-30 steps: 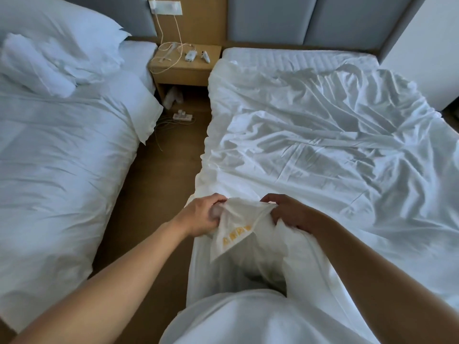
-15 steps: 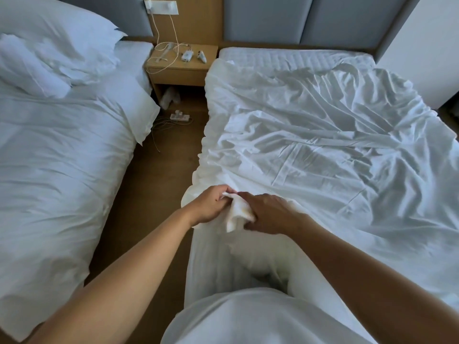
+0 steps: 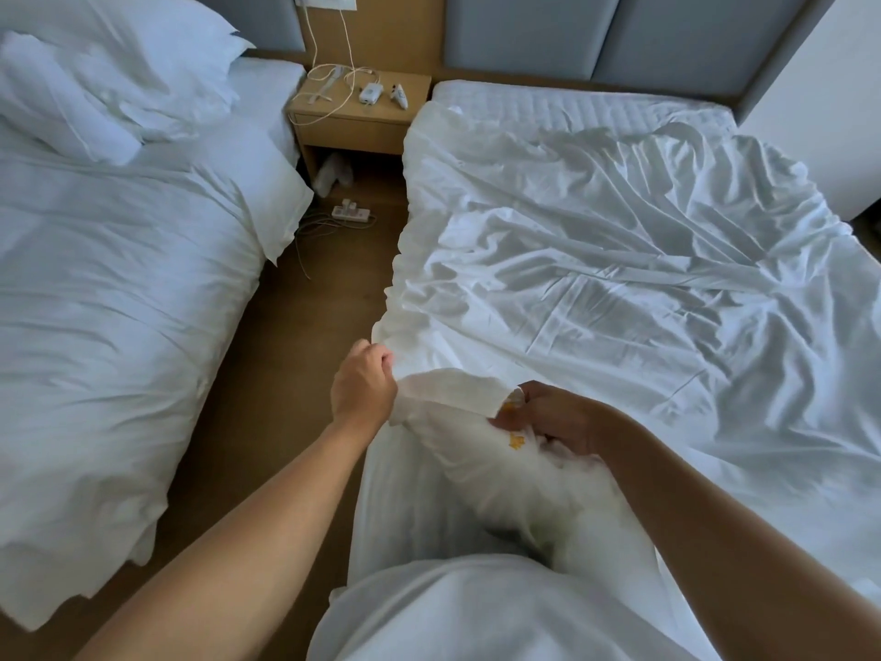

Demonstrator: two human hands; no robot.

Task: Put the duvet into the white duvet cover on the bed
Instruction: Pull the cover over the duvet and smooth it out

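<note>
Your left hand (image 3: 364, 385) grips the edge of the duvet cover (image 3: 619, 279), your right hand (image 3: 555, 419) pinches the duvet (image 3: 469, 412) corner at lower centre: hold the opening wide.

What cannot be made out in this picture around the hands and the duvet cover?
Head view:
- Fingertips of the left hand: curled into a fold of the white duvet cover.
- Fingers of the right hand: buried in the bunched cover.
- Yellow print: crumpled, too small to read.
- Duvet: indistinguishable from the cover, all white.
- Bed's near end: hidden by the white shirt.
</note>
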